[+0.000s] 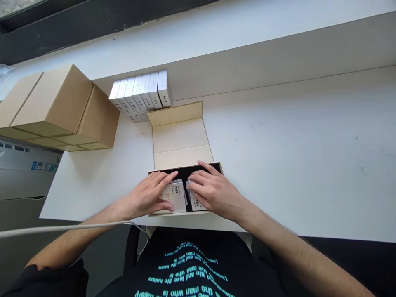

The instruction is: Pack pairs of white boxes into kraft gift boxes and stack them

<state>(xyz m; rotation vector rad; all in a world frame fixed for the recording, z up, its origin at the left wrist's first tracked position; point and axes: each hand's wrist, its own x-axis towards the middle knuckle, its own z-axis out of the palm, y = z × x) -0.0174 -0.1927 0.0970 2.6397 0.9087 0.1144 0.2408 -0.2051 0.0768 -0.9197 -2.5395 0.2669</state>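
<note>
A long cream gift box lies with its hinged lid folded back, its black-lined tray near the table's front edge. Two small white cartons with dark and gold print sit inside, side by side with a narrow dark gap between them. My left hand spans the left carton, thumb at its near edge and fingers toward its far edge. Curled over the right carton, my right hand covers most of it, fingertips at its left and upper side. Both cartons are partly hidden by my hands.
Several small white cartons stand in rows against the ledge behind the lid. Large tan boxes are stacked at the table's left. A white cable crosses above my left forearm. The white table extends far to the right.
</note>
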